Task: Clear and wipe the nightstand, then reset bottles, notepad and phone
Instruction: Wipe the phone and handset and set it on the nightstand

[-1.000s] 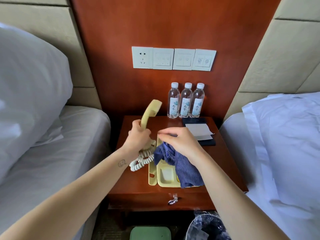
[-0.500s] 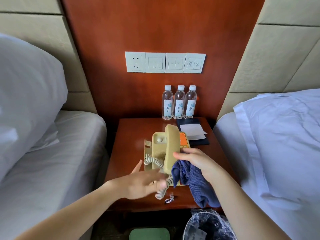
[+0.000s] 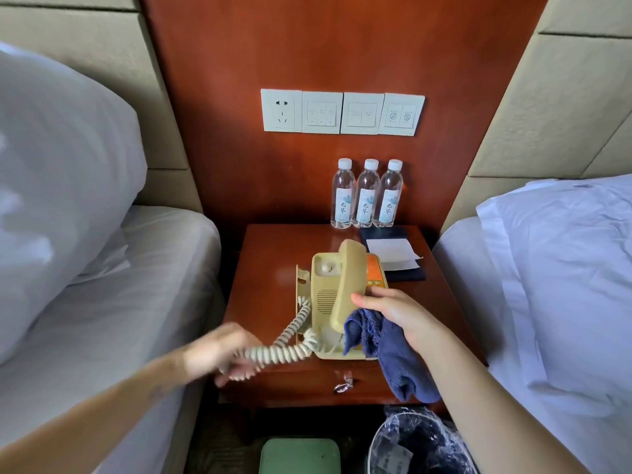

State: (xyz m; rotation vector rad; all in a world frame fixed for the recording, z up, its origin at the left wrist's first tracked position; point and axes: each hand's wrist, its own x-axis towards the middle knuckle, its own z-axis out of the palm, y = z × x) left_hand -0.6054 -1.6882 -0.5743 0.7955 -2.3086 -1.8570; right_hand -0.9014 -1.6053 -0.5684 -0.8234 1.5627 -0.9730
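A cream corded phone point(image 3: 325, 285) sits mid-nightstand point(image 3: 266, 268) with its handset point(image 3: 349, 278) resting on the cradle. My right hand point(image 3: 393, 313) holds a blue cloth point(image 3: 390, 350) and touches the handset's lower end. My left hand point(image 3: 222, 354), blurred by motion, grips the coiled cord point(image 3: 284, 350) at the nightstand's front left edge. Three water bottles point(image 3: 366, 195) stand in a row at the back. A white notepad on a dark folder point(image 3: 393, 254) lies at the back right.
Beds with white pillows flank the nightstand, left point(image 3: 102, 285) and right point(image 3: 547, 285). A switch and socket panel point(image 3: 342, 112) is on the wood wall. Below stand a bin with a plastic liner point(image 3: 417, 443) and a green object point(image 3: 299, 456). A key point(image 3: 343, 383) hangs from the drawer.
The handset went from raised in my left hand down onto the cradle. My left hand let go, dropped to the front left and took the coiled cord. My right hand with the cloth shifted to the handset.
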